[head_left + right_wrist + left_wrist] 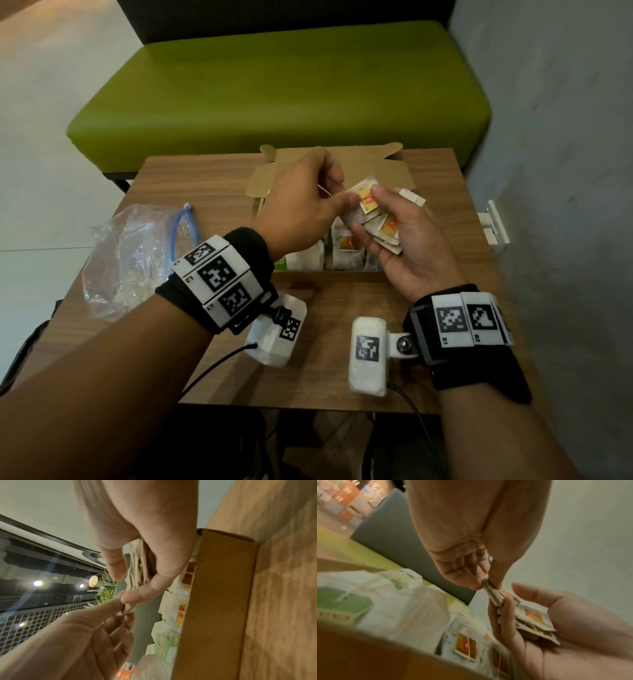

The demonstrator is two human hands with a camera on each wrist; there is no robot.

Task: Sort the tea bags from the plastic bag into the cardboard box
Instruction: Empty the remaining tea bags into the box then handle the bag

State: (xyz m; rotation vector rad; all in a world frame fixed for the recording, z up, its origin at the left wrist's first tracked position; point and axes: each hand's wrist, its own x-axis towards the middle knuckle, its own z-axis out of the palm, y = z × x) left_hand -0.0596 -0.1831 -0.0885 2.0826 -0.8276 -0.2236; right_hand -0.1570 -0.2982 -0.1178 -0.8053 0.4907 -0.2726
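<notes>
Nearest, right hand (400,246): palm up over the cardboard box (373,164), fingers (505,615) cupped round a stack of tea bags (383,226).
Left hand (301,205): thumb and forefinger pinch one tea bag (366,200) off the stack's top.
Box: open on the bench (318,377), more tea bags inside.
Plastic bag (130,257): crumpled at the bench's left edge.
Beyond: green sofa (274,89).

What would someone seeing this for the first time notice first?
Both hands meet above the open cardboard box: the right hand cradles a stack of tea bags, and the left hand pinches one off the top. Left of them on the table lies a crumpled plastic bag.
</notes>
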